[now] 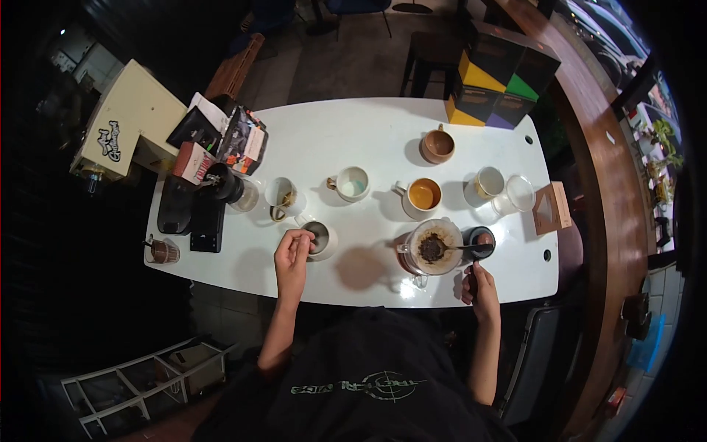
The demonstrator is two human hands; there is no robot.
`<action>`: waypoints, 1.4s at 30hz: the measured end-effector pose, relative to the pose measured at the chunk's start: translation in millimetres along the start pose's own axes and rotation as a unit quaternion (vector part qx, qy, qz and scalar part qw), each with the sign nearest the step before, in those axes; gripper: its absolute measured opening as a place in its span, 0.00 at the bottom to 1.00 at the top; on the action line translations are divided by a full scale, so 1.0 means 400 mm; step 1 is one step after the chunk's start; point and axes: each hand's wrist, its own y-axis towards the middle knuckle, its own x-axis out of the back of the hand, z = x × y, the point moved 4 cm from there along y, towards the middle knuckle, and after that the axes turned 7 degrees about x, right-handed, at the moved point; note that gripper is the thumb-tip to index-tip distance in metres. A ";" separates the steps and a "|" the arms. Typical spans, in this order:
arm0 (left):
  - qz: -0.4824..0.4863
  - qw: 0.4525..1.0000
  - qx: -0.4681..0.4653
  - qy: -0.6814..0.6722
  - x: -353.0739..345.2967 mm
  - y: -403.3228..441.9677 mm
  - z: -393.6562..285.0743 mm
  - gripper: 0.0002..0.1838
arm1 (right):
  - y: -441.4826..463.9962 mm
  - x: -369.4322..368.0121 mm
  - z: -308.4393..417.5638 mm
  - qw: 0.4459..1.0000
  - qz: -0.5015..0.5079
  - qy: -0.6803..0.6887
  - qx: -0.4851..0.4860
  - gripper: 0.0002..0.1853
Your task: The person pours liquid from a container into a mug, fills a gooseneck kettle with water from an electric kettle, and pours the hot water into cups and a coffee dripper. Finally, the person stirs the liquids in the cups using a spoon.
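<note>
My left hand (pixel 293 258) is closed at the near-left rim of a pale mug (pixel 324 247), its fingertips pinched over the edge. The mug's inside looks grey and partly hidden by my fingers. My right hand (pixel 482 289) is loosely curled with thumb and index finger apart, and I see nothing in it. Just beyond it are a dark cup (pixel 482 252) and a spoon (pixel 464 247). The spoon lies across a coffee dripper (pixel 448 267), its tip in wet dark coffee grounds (pixel 432 248) inside a paper filter. Beneath the dripper is a glass server (pixel 420 281).
Beyond my hands on the white table (pixel 294 132) stand an orange-lined cup (pixel 424 194), a brown cup (pixel 437 146) and several pale cups. A scale (pixel 207 227) and a coffee grinder (pixel 224 186) are at left. Stacked boxes (pixel 501 74) occupy the far right corner.
</note>
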 end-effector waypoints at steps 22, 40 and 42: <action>0.033 0.999 -0.007 -0.008 -0.022 0.019 0.012 0.08 | -0.103 0.056 0.260 0.949 -0.212 -0.114 0.204 0.20; -0.016 0.999 -0.011 -0.040 0.067 0.002 0.049 0.07 | 0.217 -0.483 0.560 0.803 0.084 -0.512 0.292 0.24; -0.031 0.999 -0.006 -0.041 0.081 -0.002 0.056 0.07 | 0.261 -0.540 0.509 0.810 0.148 -0.445 0.352 0.23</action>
